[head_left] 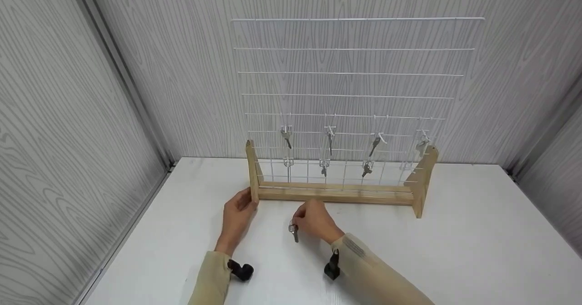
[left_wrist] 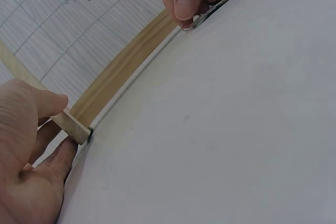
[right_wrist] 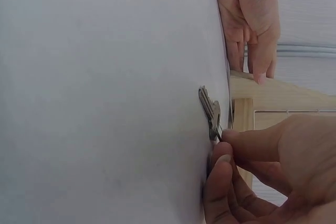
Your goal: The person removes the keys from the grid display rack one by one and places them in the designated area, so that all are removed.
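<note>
My right hand (head_left: 316, 221) pinches a small ring between thumb and fingertips, in front of the rack's wooden base bar (head_left: 336, 196). From that ring hangs a silver key (right_wrist: 209, 106), its blade pointing away from the fingers, low over the white table. With thumb and fingers on either side, my left hand (head_left: 237, 216) holds the front lower end of the left wooden side panel (left_wrist: 73, 125). A white wire grid (head_left: 348, 97) rises from the wooden base.
Several keys hang on hooks in two rows on the grid, among them an upper-left key (head_left: 286, 137) and a lower key (head_left: 367, 169). The right wooden side panel (head_left: 423, 182) stands at the far end. Grey wood-grain walls (head_left: 182, 68) enclose the white table (head_left: 464, 250).
</note>
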Demonstrator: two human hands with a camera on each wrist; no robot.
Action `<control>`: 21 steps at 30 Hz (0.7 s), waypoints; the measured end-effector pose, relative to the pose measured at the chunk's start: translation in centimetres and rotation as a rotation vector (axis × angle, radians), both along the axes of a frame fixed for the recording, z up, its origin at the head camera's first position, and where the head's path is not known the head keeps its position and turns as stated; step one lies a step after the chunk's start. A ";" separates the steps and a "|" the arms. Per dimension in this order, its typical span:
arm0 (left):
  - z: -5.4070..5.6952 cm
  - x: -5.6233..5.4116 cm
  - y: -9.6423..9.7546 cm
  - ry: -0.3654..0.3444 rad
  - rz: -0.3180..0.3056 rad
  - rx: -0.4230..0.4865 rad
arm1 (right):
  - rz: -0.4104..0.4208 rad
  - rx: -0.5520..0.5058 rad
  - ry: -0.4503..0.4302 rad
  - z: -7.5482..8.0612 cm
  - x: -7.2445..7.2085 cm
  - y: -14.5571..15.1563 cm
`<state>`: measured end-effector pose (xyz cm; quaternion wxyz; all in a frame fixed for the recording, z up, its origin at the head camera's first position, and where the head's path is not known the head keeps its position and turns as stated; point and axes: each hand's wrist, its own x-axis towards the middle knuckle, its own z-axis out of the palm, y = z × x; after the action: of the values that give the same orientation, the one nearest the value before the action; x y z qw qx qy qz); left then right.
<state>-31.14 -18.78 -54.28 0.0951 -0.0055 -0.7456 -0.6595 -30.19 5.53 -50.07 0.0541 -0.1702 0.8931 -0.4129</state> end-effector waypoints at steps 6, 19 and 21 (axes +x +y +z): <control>0.1 -0.1 0.0 0.002 -0.004 0.009 | -0.035 0.016 -0.012 -0.1 -0.2 -0.1; 0.2 -0.2 0.1 -0.006 0.015 0.001 | -0.163 0.093 -0.080 -0.2 -0.1 -0.1; 0.2 -0.1 0.0 -0.007 0.017 0.001 | -0.169 0.094 -0.081 -0.3 -0.1 -0.1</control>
<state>-31.27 -18.74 -54.08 0.0982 0.0031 -0.7457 -0.6590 -30.32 5.45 -50.35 0.0631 -0.0745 0.9198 -0.3800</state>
